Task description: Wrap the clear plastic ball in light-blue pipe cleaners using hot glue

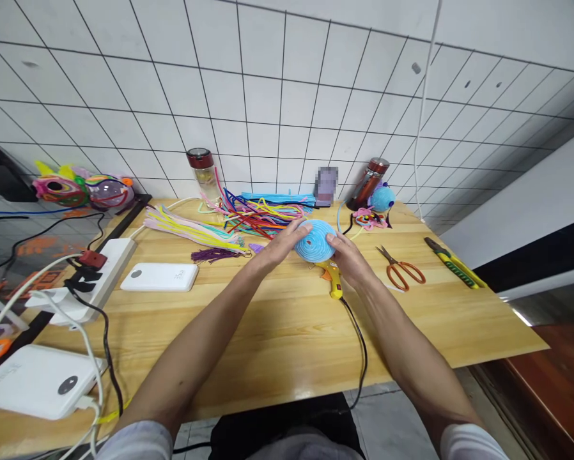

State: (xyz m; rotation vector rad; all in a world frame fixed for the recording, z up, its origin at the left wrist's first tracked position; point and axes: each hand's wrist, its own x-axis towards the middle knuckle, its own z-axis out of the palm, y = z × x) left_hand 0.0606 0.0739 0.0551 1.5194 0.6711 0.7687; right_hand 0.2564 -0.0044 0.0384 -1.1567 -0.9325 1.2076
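A light-blue disc of spirally coiled pipe cleaner point(318, 246) is held up between both hands above the table. My left hand point(284, 246) grips its left edge, thumb on the face. On the right edge, my right hand point(349, 257) closes round it, its thumb also on the front. Just below the disc lies a yellow hot glue gun point(335, 284), partly hidden by the disc and my right hand; its black cord runs down over the table edge. Behind the hands spreads a heap of multicoloured pipe cleaners point(263, 214).
Orange-handled scissors point(404, 271) and green-yellow pliers point(454, 263) lie at right. A white power bank point(160, 277) and a power strip point(109, 268) with cables are at left. A glass bottle point(203, 176), a red-brown flask point(369, 182) and a blue fuzzy ball point(383, 198) stand near the wall.
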